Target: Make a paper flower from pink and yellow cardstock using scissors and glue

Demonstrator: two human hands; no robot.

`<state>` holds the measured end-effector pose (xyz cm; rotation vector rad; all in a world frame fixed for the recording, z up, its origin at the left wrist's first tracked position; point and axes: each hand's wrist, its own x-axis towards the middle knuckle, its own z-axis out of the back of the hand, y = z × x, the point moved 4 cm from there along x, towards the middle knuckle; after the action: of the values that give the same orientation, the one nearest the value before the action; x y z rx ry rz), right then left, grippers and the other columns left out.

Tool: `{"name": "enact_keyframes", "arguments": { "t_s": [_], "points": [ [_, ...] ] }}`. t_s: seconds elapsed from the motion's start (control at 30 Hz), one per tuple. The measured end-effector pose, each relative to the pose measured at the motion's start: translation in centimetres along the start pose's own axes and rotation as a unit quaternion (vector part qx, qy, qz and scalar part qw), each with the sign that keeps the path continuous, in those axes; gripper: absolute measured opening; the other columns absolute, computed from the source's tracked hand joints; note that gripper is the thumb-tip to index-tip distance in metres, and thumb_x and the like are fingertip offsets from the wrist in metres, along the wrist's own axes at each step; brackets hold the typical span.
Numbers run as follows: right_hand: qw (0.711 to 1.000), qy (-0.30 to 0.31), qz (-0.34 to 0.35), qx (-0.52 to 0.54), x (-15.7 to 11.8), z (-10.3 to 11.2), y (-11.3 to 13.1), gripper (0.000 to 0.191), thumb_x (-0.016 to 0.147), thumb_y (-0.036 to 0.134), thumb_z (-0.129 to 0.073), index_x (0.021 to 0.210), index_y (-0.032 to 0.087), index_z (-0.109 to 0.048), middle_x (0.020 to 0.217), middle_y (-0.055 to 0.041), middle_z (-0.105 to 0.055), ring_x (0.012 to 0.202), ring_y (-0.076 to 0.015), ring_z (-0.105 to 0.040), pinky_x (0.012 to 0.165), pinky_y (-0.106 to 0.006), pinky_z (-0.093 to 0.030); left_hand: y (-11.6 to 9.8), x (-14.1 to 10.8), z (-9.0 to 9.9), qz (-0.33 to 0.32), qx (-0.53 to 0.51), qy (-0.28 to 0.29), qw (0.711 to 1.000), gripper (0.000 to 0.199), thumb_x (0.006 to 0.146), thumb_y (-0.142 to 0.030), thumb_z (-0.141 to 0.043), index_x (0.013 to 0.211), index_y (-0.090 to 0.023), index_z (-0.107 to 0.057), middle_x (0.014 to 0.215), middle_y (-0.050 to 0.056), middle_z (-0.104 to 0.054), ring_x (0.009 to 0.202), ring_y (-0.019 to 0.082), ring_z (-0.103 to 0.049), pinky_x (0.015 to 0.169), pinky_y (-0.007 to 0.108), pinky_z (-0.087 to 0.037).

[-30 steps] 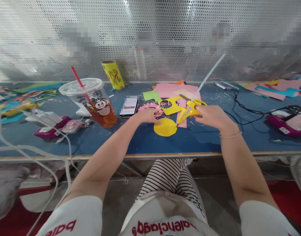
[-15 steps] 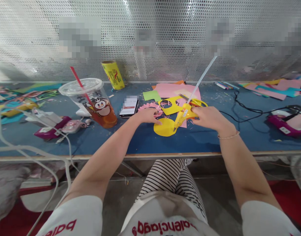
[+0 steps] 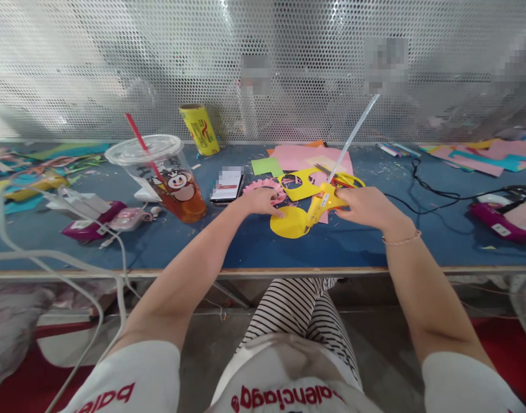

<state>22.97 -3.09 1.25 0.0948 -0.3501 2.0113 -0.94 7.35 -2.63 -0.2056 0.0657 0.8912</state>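
My right hand [image 3: 361, 207] is wrapped round the handle of a yellow hot glue gun [image 3: 322, 202], and a long clear glue stick [image 3: 353, 140] juts from its back. The nozzle points down at the right edge of a yellow paper circle [image 3: 288, 222] lying on the table. My left hand [image 3: 261, 202] rests with thumb and fingers apart. Its thumb touches the circle's upper edge, while the fingers lie over a pleated pink paper ring [image 3: 267, 186], partly covering it. Behind the glue gun are a yellow paper sheet [image 3: 303, 186] with cut-out holes and scissors [image 3: 327, 170], partly hidden.
A cup of tea [image 3: 180, 192] with a red straw and a phone [image 3: 227, 184] stand left. Pink paper [image 3: 301, 155] lies behind. A yellow roll [image 3: 200, 129] leans near the perforated panel. Purple power strips [image 3: 94, 221] and white cables lie left; a black cable [image 3: 426, 195] lies right.
The glue gun's nozzle has shifted slightly right and down along the circle's edge. My left hand keeps almost the same place, and the view has moved a little.
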Motion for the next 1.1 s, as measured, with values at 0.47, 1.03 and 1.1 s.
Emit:
{"name": "enact_keyframes", "arguments": {
  "t_s": [0.47,1.03,1.1],
  "points": [
    [0.999,0.006,-0.037,-0.022,-0.4,0.1,-1.4,0.020,0.081,0.036,-0.046,0.089,0.020,-0.056,0.081,-0.0056,-0.066,0.068,-0.0193,-0.057,0.053,-0.029,-0.026,0.0,-0.1,0.0,0.000,-0.004,0.001,1.000,0.052,0.061,-0.066,-0.059,0.079,-0.018,-0.050,0.083,0.007,-0.055,0.070,0.019,-0.048,0.056,0.029,-0.025],
    [0.999,-0.049,0.022,0.000,0.5,0.1,2.1,0.020,0.085,0.035,-0.047,0.089,0.018,-0.057,0.081,-0.0067,-0.067,0.070,-0.0188,-0.058,0.057,-0.029,-0.028,0.1,-0.1,0.0,-0.003,-0.013,0.000,1.000,0.055,0.061,-0.067,-0.059,0.084,-0.017,-0.055,0.085,0.006,-0.057,0.071,0.018,-0.050,0.057,0.028,-0.026],
    [0.997,-0.066,0.034,0.003,0.6,0.1,2.5,0.020,0.086,0.035,-0.047,0.088,0.018,-0.057,0.080,-0.0066,-0.067,0.070,-0.0187,-0.059,0.057,-0.029,-0.028,0.1,-0.1,0.2,-0.004,-0.020,0.008,1.000,0.052,0.063,-0.064,-0.059,0.084,-0.017,-0.055,0.083,0.006,-0.057,0.071,0.017,-0.050,0.057,0.028,-0.026]
  ]
}}
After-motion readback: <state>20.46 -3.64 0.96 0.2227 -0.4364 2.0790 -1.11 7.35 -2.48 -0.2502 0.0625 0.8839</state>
